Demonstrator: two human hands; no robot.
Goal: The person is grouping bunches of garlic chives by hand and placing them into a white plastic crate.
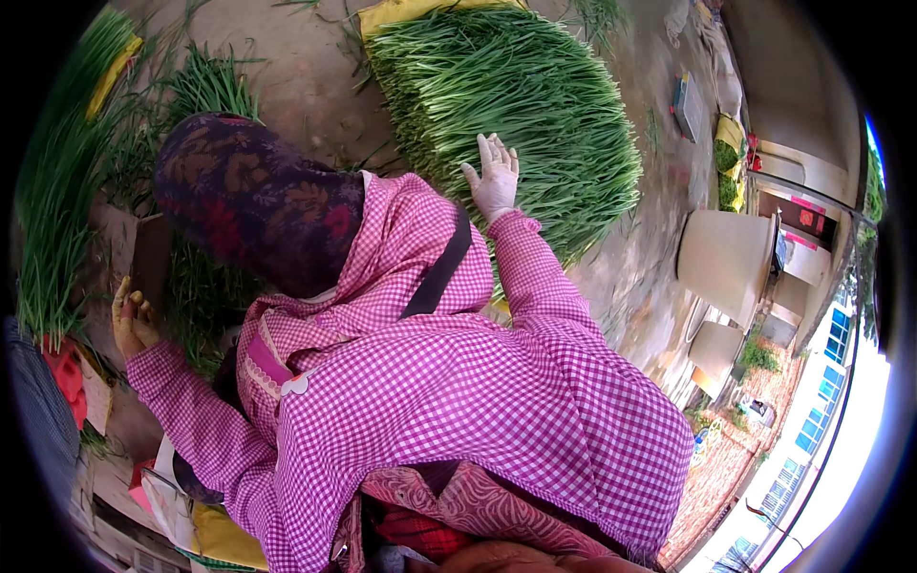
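My right hand point(495, 180), in a pale glove, rests with fingers spread on a large, thick pile of green chives point(535, 124). The leaves are laid side by side, and a yellow sheet point(406, 13) shows under the far edge. At the left, my left hand point(135, 320), in a yellowish, soiled glove, is held with its fingers apart and somewhat bent. I see nothing in it. Close beside it stands a dark brown flat-sided thing point(151, 256), with loose chives around it. My knee in dark floral cloth lies between the hands.
More long chives point(62, 181) are heaped along the left edge, near a red cloth point(63, 382). At the right stand a large pale tub point(724, 260), a grey flat device point(686, 107) and a filled yellow bag point(729, 162). Stray leaves lie on the wet ground.
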